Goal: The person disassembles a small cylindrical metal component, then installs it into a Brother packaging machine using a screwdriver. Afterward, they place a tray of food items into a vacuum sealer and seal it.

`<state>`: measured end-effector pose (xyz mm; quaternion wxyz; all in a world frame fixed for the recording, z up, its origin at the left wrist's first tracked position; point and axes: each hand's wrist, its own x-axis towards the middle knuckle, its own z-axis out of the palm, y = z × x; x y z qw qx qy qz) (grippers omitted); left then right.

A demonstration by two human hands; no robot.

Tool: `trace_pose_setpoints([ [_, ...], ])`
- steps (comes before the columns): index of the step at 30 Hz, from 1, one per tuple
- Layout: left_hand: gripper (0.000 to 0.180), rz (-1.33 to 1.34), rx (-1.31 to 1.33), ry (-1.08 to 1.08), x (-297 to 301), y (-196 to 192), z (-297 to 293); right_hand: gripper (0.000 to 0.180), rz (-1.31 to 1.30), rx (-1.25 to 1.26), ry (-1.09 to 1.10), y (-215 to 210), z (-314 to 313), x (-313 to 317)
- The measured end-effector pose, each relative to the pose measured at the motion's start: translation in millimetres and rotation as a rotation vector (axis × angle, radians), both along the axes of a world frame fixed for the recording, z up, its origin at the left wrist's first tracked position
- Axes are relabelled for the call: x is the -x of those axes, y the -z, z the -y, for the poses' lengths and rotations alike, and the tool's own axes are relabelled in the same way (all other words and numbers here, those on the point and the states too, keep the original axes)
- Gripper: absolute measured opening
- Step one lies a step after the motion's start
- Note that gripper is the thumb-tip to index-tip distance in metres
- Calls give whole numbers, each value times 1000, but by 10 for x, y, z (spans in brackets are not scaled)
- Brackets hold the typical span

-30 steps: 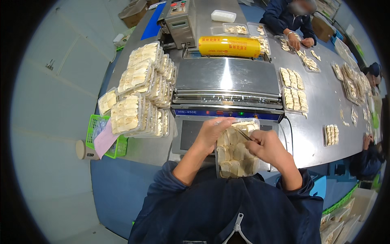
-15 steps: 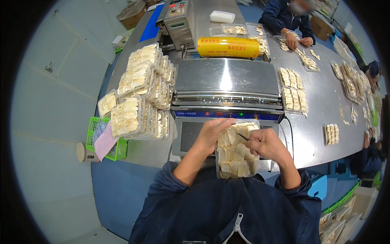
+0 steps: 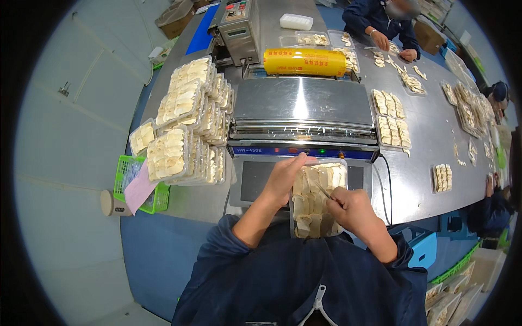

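Note:
A clear plastic tray of pale dumplings [image 3: 317, 198] is tilted up in front of my chest, over the near edge of the wrapping machine [image 3: 302, 117]. My left hand [image 3: 284, 178] grips the tray's left rim. My right hand [image 3: 354, 211] lies on the tray's right side and pinches a thin strip of film or a slim tool against the dumplings; which one I cannot tell. A yellow roll of cling film [image 3: 304, 62] sits at the back of the machine.
Stacks of wrapped dumpling trays [image 3: 187, 122] stand left of the machine. A green basket [image 3: 129, 171] sits at the table's left edge. Open trays [image 3: 392, 118] lie to the right on the steel table [image 3: 429, 146]. Another person [image 3: 380, 24] works at the far end.
The tray has stayed in both hands and tipped slightly. My right hand has slid down along its right side.

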<state>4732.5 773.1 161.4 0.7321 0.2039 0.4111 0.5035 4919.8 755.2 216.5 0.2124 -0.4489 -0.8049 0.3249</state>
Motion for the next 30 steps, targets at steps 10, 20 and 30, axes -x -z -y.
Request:
trace_pose_setpoints([
  [10,52,30,-7,30,-14,24,25,14,7,-31,50,72,-53,168],
  [20,55,57,-3,33,-13,17,43,19,-70,420,20,-103,-184,152],
  [30,36,-247,-316,69,91,191,9,20,-62,404,64,-59,-17,-71],
])
